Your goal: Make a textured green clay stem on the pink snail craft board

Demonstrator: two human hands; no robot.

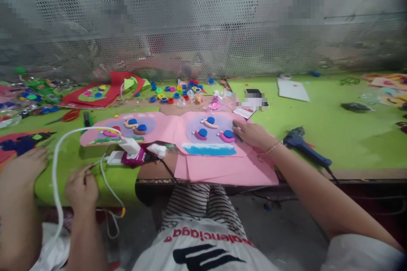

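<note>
Atop a lime-green tabletop (pixel 343 144), resting a half-curled right hand (pixel 254 136) at the right of a pink sheet (pixel 245 149), beside three blue-shelled snail figures (pixel 201 134); cannot tell any grip, nor see the left hand. Press lightly, sparing the figures.

Soft, fairly even light falls over the green surface (pixel 352 144), its source out of view. The pink sheets (pixel 216 169) at the near edge show clear colours, with only faint shadows. Beneath that edge, the floor (pixel 270 233) sinks into dimness. Beyond the far edge, the perforated screen (pixel 203 12) looks grey and hazy, with pale sheen and pixelated patches. Fine detail is soft throughout, smearing towards the surface's left and right ends; the view's upper right corner darkens.
</note>
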